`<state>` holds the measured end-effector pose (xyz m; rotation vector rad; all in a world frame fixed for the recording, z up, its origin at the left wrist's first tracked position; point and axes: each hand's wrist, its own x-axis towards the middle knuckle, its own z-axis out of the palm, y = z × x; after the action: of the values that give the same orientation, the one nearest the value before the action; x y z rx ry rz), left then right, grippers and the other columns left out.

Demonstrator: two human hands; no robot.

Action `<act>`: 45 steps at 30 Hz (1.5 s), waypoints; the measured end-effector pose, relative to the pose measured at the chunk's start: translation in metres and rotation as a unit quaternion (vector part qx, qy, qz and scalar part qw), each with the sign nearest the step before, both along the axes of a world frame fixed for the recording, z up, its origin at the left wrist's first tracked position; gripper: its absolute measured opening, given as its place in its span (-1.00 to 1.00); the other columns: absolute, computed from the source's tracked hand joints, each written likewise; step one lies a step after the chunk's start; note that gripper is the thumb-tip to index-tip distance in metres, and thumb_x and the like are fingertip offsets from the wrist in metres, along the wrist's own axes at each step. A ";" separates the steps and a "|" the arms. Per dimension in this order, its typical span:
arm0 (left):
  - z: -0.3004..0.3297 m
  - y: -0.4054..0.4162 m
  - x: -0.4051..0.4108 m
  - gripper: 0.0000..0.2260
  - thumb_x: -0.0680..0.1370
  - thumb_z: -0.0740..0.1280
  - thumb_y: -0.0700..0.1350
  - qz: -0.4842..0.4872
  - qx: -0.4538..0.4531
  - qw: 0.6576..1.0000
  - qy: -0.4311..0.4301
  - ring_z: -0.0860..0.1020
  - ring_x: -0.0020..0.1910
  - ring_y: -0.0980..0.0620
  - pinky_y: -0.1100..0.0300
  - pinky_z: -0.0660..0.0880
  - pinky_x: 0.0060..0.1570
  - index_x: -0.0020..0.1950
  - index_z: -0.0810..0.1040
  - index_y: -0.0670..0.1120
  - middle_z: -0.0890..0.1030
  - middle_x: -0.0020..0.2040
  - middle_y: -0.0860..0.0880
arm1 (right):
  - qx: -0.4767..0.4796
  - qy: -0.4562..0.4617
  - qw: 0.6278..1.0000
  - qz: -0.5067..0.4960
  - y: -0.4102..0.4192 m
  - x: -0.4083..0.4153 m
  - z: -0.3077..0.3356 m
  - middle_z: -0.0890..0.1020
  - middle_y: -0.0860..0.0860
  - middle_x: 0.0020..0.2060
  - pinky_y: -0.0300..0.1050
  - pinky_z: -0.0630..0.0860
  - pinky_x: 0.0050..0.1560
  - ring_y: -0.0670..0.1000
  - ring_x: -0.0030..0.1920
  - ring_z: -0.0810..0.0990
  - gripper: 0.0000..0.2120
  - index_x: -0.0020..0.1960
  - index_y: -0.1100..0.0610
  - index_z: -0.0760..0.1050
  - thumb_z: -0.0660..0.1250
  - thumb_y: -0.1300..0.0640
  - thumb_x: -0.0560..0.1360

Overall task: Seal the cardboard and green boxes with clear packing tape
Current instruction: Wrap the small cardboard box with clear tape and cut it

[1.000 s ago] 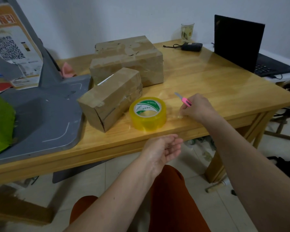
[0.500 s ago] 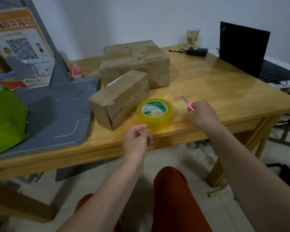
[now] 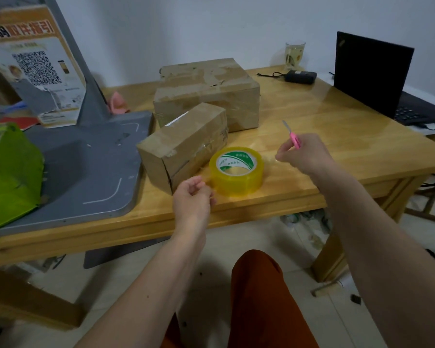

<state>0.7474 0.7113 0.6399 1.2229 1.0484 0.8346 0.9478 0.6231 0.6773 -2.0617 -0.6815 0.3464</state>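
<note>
A yellowish roll of clear tape point(image 3: 236, 171) lies flat near the table's front edge. Just left of it lies a small cardboard box point(image 3: 183, 144), and a larger taped cardboard box point(image 3: 206, 92) stands behind that. A green box point(image 3: 10, 172) sits at the far left on a grey base. My left hand point(image 3: 194, 197) hovers at the roll's left side with fingers curled, touching or nearly touching it. My right hand point(image 3: 303, 154) is raised right of the roll and grips a pink utility knife point(image 3: 293, 135), blade pointing up. A faint strip of tape may run between roll and right hand.
A grey sign stand base point(image 3: 86, 169) with a printed poster point(image 3: 33, 66) covers the table's left part. At the back right are a black laptop point(image 3: 377, 79), a glass point(image 3: 294, 54) and a black adapter point(image 3: 300, 77). The wooden table's front edge point(image 3: 261, 209) lies close below my hands.
My left hand has risen from below the table edge to the roll's left side, its fingers curling. My right hand has lifted off the table with the knife.
</note>
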 end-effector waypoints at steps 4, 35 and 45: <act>-0.001 0.011 0.004 -0.50 0.57 0.30 -0.28 -0.023 -0.010 0.999 0.030 0.54 -0.35 0.15 0.39 0.44 -0.43 0.51 0.30 -0.15 0.56 0.26 -0.17 | -0.068 -0.019 0.997 -0.032 0.015 0.018 -0.011 0.46 0.07 -0.04 0.00 0.44 -0.09 0.10 -0.05 0.46 -0.73 0.09 0.17 0.45 0.46 0.19 0.46; -0.010 0.035 0.017 -0.61 0.55 0.36 -0.28 -0.009 0.116 0.986 0.121 0.53 0.22 0.06 0.24 0.44 0.21 0.37 0.43 -0.13 0.54 0.27 -0.03 | -0.029 -0.052 0.998 -0.009 0.061 -0.010 -0.016 0.50 0.11 0.25 -0.09 0.37 0.00 0.08 0.18 0.48 -0.64 0.39 0.07 0.31 0.20 0.25 0.62; -0.010 0.035 0.022 -0.71 0.59 0.32 -0.27 -0.039 0.170 0.975 0.138 0.55 0.13 0.15 0.25 0.46 0.24 0.30 0.58 -0.12 0.63 0.21 0.00 | -0.028 -0.047 0.998 0.000 0.065 -0.008 -0.019 0.49 0.09 0.29 -0.08 0.45 0.11 0.06 0.24 0.49 -0.57 0.43 0.07 0.30 0.16 0.33 0.60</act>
<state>0.7695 0.7460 0.6298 1.6976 1.0988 0.8184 0.9401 0.6881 0.6581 -2.1423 -0.7364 0.2717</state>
